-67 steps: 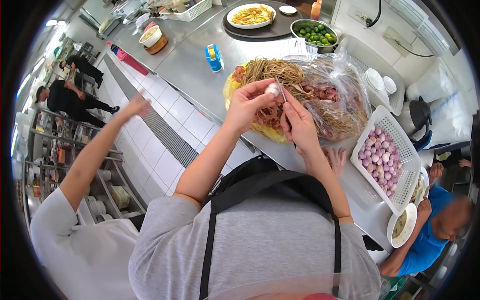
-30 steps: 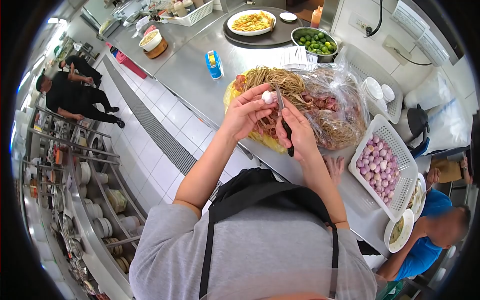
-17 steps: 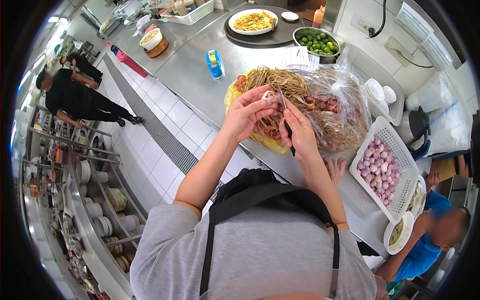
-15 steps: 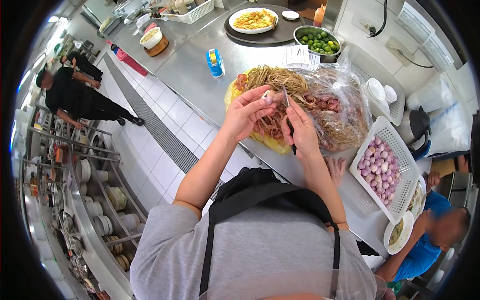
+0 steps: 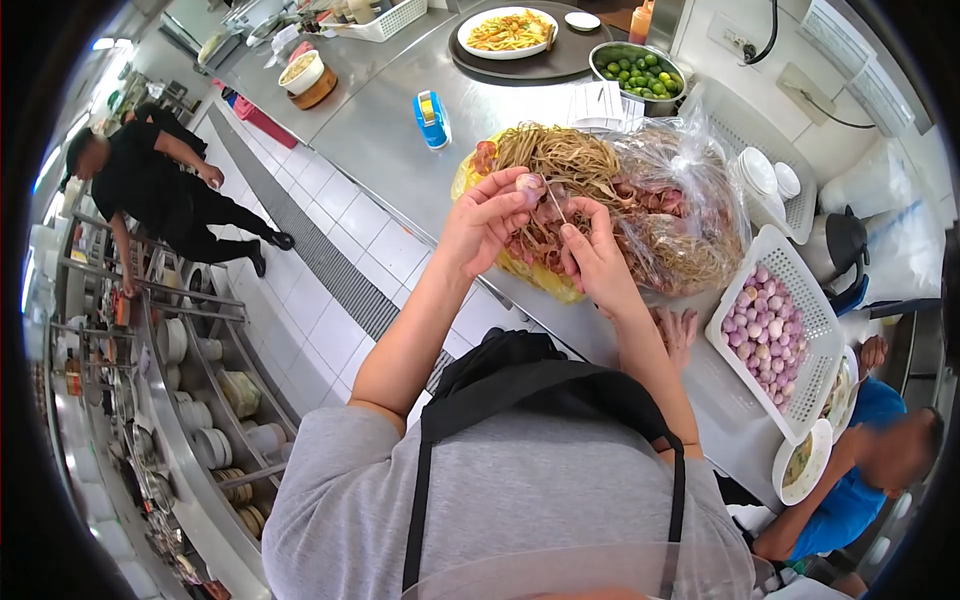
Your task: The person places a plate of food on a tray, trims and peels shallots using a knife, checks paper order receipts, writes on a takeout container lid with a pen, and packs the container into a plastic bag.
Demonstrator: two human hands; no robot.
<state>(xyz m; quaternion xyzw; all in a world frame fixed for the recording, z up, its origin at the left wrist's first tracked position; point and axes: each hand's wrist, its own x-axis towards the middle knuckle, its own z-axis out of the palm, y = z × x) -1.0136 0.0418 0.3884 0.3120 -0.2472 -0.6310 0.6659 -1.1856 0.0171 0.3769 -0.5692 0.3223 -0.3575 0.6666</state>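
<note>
In my left hand (image 5: 490,220) a small pale purple-white shallot (image 5: 530,189) is pinched between thumb and fingertips. Close on its right, my right hand (image 5: 597,258) grips a small knife (image 5: 555,205); its thin blade points up toward the shallot, and the handle is mostly hidden in the hand. Both hands are over a heap of dried brown stalks (image 5: 560,155) and reddish peels, partly in a yellow bag (image 5: 535,277). A clear plastic bag (image 5: 690,215) with more stalks and peels adjoins it. Peeled shallots (image 5: 768,330) fill a white perforated basket (image 5: 820,380) to the right.
On the steel counter (image 5: 380,125) stand a blue tape dispenser (image 5: 431,120), a bowl of green limes (image 5: 640,72) and a plate of food (image 5: 507,33). Bowls (image 5: 803,461) are near a person in blue (image 5: 850,500). A person in black (image 5: 150,185) is beside shelving at the left.
The knife has tilted, its blade now leaning left toward the shallot. My left hand has moved slightly, showing more of the shallot. The person in black has shifted, with one arm raised.
</note>
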